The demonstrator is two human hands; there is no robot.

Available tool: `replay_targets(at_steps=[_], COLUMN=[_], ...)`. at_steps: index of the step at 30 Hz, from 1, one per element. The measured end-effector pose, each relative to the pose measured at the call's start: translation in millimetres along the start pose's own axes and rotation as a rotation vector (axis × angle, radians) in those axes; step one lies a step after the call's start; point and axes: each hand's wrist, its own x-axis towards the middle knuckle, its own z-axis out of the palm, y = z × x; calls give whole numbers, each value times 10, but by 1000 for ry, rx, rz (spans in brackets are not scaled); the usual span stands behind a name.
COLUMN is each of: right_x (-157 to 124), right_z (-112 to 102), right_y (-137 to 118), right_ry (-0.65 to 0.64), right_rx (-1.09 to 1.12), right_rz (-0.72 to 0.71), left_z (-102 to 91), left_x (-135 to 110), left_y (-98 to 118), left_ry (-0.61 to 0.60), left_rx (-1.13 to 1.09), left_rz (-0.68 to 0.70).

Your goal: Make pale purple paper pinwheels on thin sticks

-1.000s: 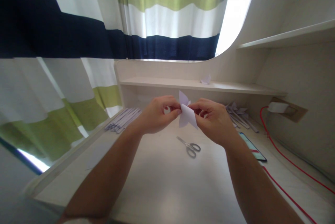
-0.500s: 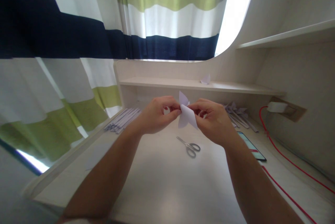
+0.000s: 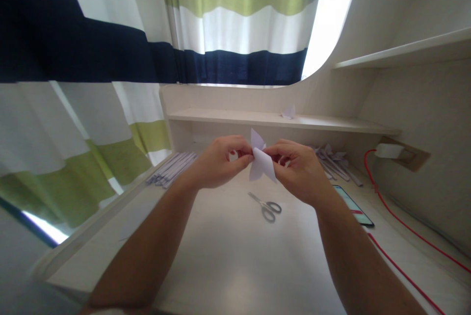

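Observation:
A small folded piece of white paper (image 3: pixel 260 164) is held up in the air above the pale desk (image 3: pixel 235 256), between both hands. My left hand (image 3: pixel 218 162) pinches its left side with thumb and fingers closed. My right hand (image 3: pixel 299 170) pinches its right side the same way. One pointed flap of the paper sticks up above the fingers and a wider flap hangs below them. A pair of scissors (image 3: pixel 267 206) with grey handles lies on the desk just under the hands.
Paper strips (image 3: pixel 171 169) lie in a row at the desk's left edge; folded paper pieces (image 3: pixel 336 162) sit at the back right. A phone (image 3: pixel 353 206) and a red cable (image 3: pixel 401 222) lie on the right. One folded paper (image 3: pixel 289 111) rests on the low shelf. Striped curtains hang behind.
Nothing has visibly changed; both hands keep pinching the folded paper in the same place, with only a tiny shift.

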Motion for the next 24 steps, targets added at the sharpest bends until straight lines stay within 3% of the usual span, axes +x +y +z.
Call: replay_targets(at_steps=[24], right_x=[4], right_z=[11], right_y=[30], right_ry=[30], right_rx=[-35], right_rz=[-19], left_z=[-2], left_x=[-5], left_y=[13], left_ry=[-7], left_rx=[-35], left_rz=[-28])
